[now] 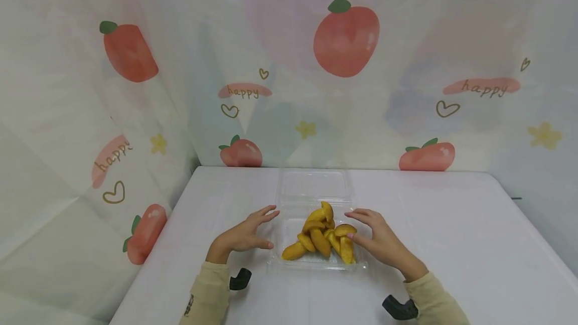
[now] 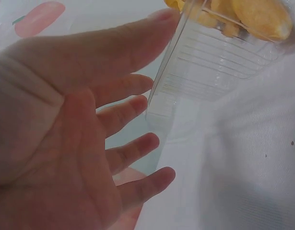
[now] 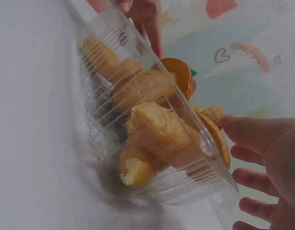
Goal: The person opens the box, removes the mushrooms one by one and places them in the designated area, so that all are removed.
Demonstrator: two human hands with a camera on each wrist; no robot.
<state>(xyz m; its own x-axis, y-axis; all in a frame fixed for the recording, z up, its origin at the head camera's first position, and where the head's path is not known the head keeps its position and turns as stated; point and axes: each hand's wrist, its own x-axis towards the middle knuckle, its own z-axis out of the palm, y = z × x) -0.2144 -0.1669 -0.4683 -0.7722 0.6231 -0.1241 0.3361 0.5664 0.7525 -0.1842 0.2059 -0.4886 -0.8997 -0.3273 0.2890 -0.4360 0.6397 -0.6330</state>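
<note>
A clear plastic clamshell box (image 1: 289,227) lies opened on the table, holding a pile of yellow-brown mushrooms (image 1: 319,239). Its lid (image 1: 313,185) is folded back toward the wall. At the box's left side, my left hand (image 1: 241,234) has its fingers spread and holds nothing; the left wrist view puts the thumb close to the rim, and contact is unclear. On the other side, my right hand (image 1: 384,242) also has extended fingers. Its thumb tip lies at the cap of the rightmost mushroom (image 1: 345,239), perhaps touching it.
The white-covered table (image 1: 451,229) reaches back to a fabric wall (image 1: 289,39) printed with fruit and hearts. Dark curved wrist pieces (image 1: 241,279) show beside the sleeves (image 1: 207,292). Small dark specks (image 2: 292,143) dot the white surface in the left wrist view.
</note>
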